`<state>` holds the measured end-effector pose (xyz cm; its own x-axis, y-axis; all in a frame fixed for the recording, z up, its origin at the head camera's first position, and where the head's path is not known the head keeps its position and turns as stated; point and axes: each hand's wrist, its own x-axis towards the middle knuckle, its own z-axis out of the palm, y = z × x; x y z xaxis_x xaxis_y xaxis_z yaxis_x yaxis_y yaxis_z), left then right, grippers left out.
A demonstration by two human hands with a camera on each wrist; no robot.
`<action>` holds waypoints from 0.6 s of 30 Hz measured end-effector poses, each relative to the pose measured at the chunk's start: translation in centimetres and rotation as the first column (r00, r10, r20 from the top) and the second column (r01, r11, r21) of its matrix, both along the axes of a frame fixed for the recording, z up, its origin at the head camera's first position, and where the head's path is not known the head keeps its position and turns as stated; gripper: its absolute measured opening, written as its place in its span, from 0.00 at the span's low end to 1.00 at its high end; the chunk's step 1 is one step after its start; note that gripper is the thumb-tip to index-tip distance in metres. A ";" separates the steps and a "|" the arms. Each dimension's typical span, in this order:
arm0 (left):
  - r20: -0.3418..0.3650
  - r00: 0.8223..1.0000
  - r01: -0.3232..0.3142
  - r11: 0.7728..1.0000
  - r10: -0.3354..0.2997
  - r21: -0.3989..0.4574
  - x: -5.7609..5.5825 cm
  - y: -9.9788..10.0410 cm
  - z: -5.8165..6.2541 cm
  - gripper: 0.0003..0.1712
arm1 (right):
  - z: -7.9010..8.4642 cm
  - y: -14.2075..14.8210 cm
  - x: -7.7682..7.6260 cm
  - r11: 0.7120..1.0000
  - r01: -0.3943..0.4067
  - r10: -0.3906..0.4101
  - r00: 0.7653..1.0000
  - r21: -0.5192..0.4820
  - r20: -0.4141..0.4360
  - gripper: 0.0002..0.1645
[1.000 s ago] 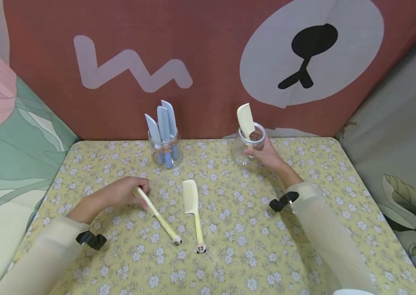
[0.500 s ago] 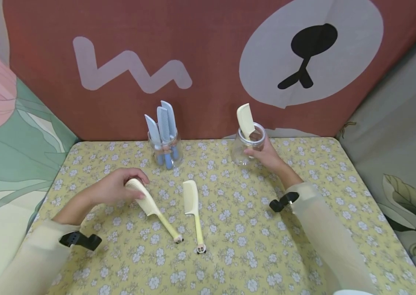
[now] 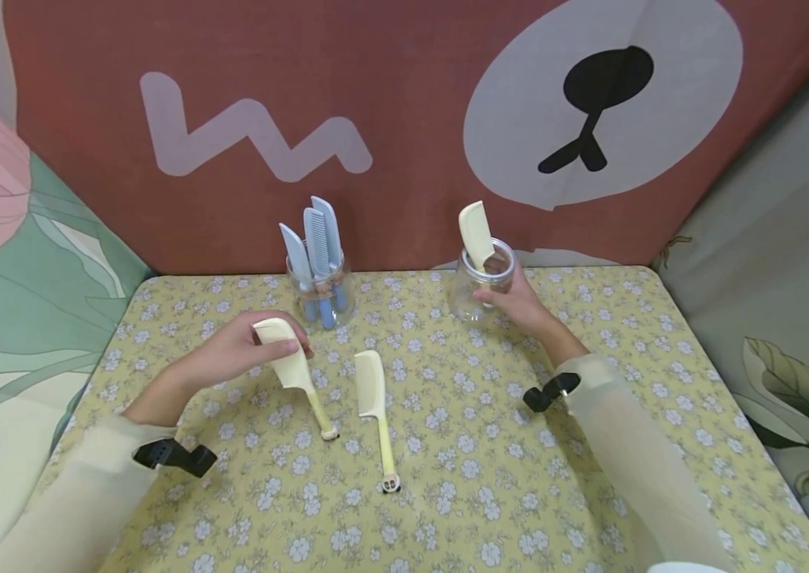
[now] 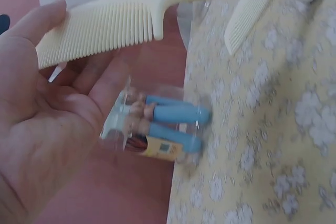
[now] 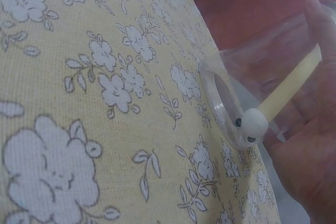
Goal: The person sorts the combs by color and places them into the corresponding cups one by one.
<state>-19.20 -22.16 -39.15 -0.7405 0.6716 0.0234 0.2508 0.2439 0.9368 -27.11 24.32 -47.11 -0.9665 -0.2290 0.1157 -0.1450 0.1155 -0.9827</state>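
My left hand (image 3: 228, 350) pinches a cream comb (image 3: 291, 370) by its toothed head, thumb on the near face; its yellow handle slants down toward the tabletop. In the left wrist view the teeth of this comb (image 4: 113, 24) show plainly between thumb and fingers. A second cream comb (image 3: 372, 390) lies on the cloth just to the right. My right hand (image 3: 519, 302) grips a clear jar (image 3: 465, 302) from its right side. Inside that jar leans another cream comb (image 3: 476, 231); in the right wrist view its handle (image 5: 289, 87) ends in a small panda head near the jar's bottom.
Several blue combs (image 3: 318, 243) stand in another clear jar (image 3: 349, 306) at the back left of the table. A flowered yellow cloth (image 3: 440, 477) covers the tabletop. Behind it hangs a reddish-brown printed backdrop (image 3: 412, 95). Part of a white object (image 3: 684, 567) shows at the bottom edge.
My left hand has turned and risen with the comb, bringing its flat face into view and shifting its handle up and left. My right hand and the jar stay in place.
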 end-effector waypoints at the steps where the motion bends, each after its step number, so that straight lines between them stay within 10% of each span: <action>1: 0.001 1.000 0.006 1.000 -0.006 0.006 -0.1 0.3 0.1 0.08 | 0.0 0.0 0.0 1.000 0.000 0.000 1.000 0.003 -0.001 0.58; 18: 0.009 0.999 0.049 0.999 -0.049 0.013 -0.7 3.0 1.5 0.13 | 0.1 0.0 0.1 1.000 -0.011 0.011 1.000 0.013 0.005 0.57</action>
